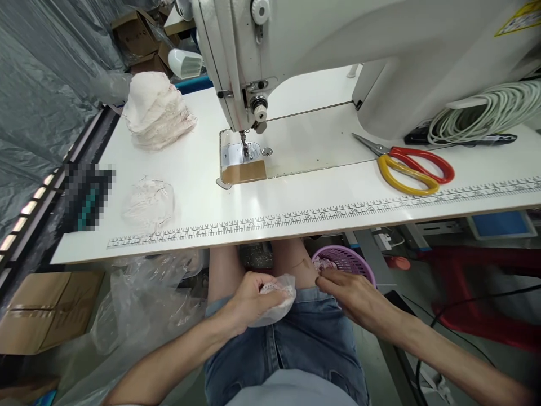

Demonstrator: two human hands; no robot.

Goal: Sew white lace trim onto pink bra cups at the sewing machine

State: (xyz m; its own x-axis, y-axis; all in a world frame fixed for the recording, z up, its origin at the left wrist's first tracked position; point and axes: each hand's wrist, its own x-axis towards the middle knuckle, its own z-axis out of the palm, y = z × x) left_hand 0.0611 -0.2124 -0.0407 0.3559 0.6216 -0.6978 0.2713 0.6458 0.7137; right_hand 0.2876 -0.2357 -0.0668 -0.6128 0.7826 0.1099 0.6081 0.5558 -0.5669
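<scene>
My left hand [256,301] is closed around a thin, whitish, sheer piece of fabric [274,310] with a lacy, dotted part, held above my lap. My right hand [349,290] is over my right thigh, beside a purple plastic basket [361,265] with pinkish-white patterned fabric [325,264] in it. Its fingers are bent and pressed together; what they hold, if anything, is hidden. In front of me stands a white sewing machine [296,34]. Its presser foot [245,148] is over the metal needle plate, apart from both hands.
On the table lie a stack of white fabric pieces [154,110], a single flat piece [150,204], red-and-yellow scissors [406,166] and a coil of pale cord [482,115]. A printed ruler [270,223] runs along the front edge. Clear plastic bags [147,304] and a cardboard box [48,310] are below left.
</scene>
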